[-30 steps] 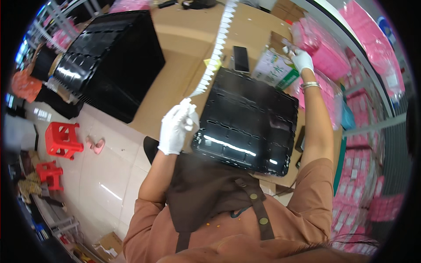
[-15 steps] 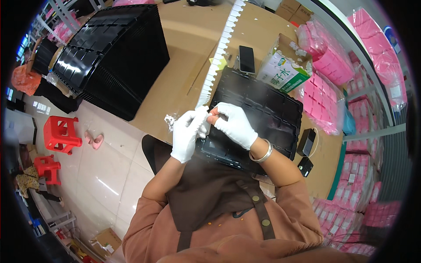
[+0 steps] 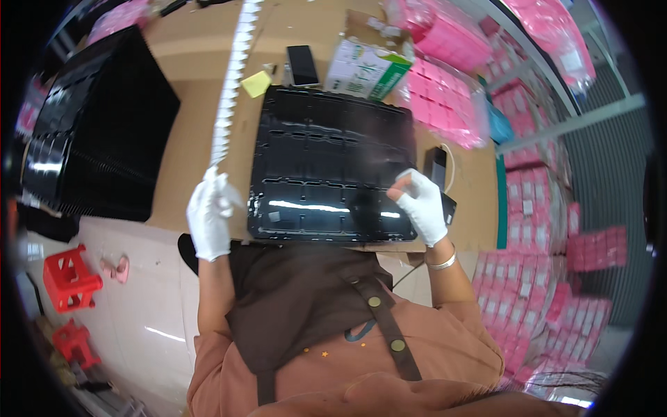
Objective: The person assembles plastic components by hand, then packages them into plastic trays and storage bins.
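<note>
A black plastic tray [image 3: 306, 167] with shallow rectangular compartments lies in front of me on the brown table. A small pale patch [image 3: 275, 216] shows in its near left compartment. Left of the tray runs a long white strip [image 3: 233, 83] with a notched edge, its near end at my left hand [image 3: 210, 219]. That gloved hand is closed around this end; some fingers are blurred. My right hand [image 3: 424, 208], gloved with bare fingertips, is over the tray's near right edge. Its thumb and finger are pinched together; whatever lies between them is too small to make out.
A tall stack of black trays [image 3: 104, 125] stands at left. Beyond the tray are a yellow paper note [image 3: 256, 84], a phone [image 3: 302, 66] and an open carton [image 3: 368, 62]. Pink wrapped packs [image 3: 445, 97] and a black device [image 3: 435, 167] with a white cable lie at right.
My hands were together at the tray's left edge and have moved apart, the right one across to the tray's right side. The view has turned, and the tray appears straighter.
</note>
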Available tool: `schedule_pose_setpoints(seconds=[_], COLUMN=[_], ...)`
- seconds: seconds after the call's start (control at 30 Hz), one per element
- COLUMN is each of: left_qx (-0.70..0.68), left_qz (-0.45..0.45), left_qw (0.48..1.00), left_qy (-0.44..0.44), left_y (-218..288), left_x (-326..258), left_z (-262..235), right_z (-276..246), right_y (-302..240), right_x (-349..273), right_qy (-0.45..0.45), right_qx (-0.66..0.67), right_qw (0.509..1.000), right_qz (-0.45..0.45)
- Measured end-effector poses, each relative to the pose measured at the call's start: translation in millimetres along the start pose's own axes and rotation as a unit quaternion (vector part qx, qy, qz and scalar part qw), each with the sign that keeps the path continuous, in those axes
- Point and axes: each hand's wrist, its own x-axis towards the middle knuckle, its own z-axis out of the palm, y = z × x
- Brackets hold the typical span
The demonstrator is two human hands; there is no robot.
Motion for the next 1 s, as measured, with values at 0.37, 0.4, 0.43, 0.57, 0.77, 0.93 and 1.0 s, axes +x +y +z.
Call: schedule_pose_setpoints(seconds=[0.37,0.4,0.43,0.57,0.77,0.93,1.0], left_qx=[0.021,0.025,0.029,0.085,0.089,0.085,0.081], left_qz=[0.039,0.04,0.041,-0.008,-0.014,-0.007,-0.009], left_qw=[0.999,0.999,0.998,0.996,0.989,0.992,0.992], left_qy=[-0.031,-0.027,-0.023,-0.022,-0.117,-0.095,-0.094], left_y=[-15,-15,-13,1,-1,2,5], left_x=[4,3,0,-17,-39,-47,-48], left_z=[1,-2,-2,23,51,48,46], right_z=[-26,-28,-29,-34,70,120,128], right_y=[73,65,56,39,-33,-43,-41], right_x=[-24,-16,-10,21,29,25,22], right_qy=[-0.007,-0.049,-0.092,-0.199,-0.212,-0.252,-0.222], right_qx=[-0.338,-0.366,-0.394,-0.223,0.058,0.102,0.131], right_qw=[0.932,0.918,0.902,0.939,0.975,0.962,0.966], right_qz=[0.128,0.142,0.153,0.17,-0.01,0.018,0.007])
